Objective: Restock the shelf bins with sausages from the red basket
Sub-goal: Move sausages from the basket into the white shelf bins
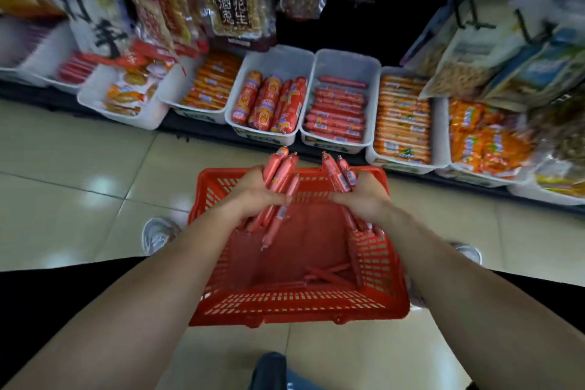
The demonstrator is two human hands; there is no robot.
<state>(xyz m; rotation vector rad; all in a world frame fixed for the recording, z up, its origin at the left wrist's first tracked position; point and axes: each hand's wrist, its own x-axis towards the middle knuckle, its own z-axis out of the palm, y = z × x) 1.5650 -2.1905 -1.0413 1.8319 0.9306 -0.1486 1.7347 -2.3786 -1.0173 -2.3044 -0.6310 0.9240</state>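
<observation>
The red basket (297, 304) sits on the tiled floor in front of me, with a few thin sausages (319, 275) lying on its bottom. Over it, my left hand (256, 191) is shut on a bundle of thin red sausages (280, 174) that stick out above and below the fist. My right hand (364, 196) grips a second sausage bundle (338, 171). Straight ahead, a white shelf bin (348, 60) holds the same thin red sausages (337, 114). The white bin to its left (278, 55) holds thick sausages.
A row of white bins runs along the bottom shelf: orange sausages (210, 82) at left, orange packs (402, 119) at right. Snack bags (234, 9) hang above. White shoes (156, 236) stand on the floor by the basket.
</observation>
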